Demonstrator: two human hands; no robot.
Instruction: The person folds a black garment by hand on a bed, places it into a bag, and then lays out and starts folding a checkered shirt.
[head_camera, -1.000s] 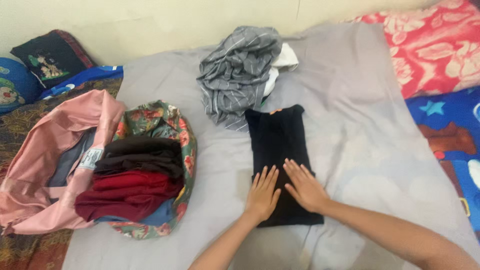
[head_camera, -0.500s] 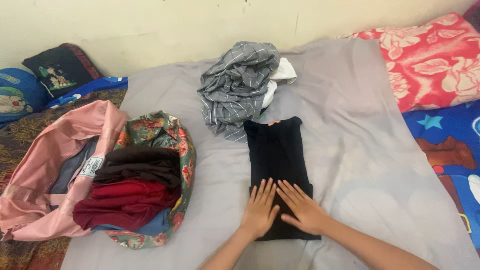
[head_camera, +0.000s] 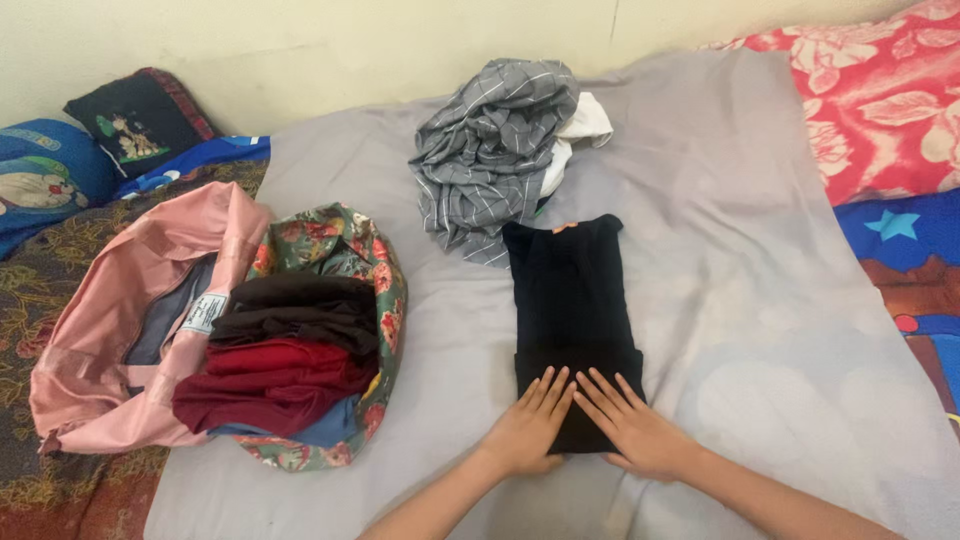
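Both hands are lying flat, palms down, on the near end of the black folded garment (head_camera: 570, 320). Left hand (head_camera: 530, 430) and right hand (head_camera: 635, 430) are sitting side by side, fingers straight and slightly fanned, gripping nothing, index fingers nearly touching.

The garment is lying as a long narrow strip in the middle of the grey sheet (head_camera: 780, 330), its near end toward the sheet's near edge, its far end just touching the crumpled grey striped cloth (head_camera: 490, 150). A white cloth (head_camera: 580, 125) is showing at that pile's right side, toward the sheet's far edge.

At the sheet's left edge a stack of folded clothes (head_camera: 285, 360), dark brown over dark red, is resting on a floral cloth (head_camera: 330, 240). A pink bag (head_camera: 120, 320) is lying open just left of it. A red floral pillow (head_camera: 880, 100) is sitting at the sheet's far right corner.
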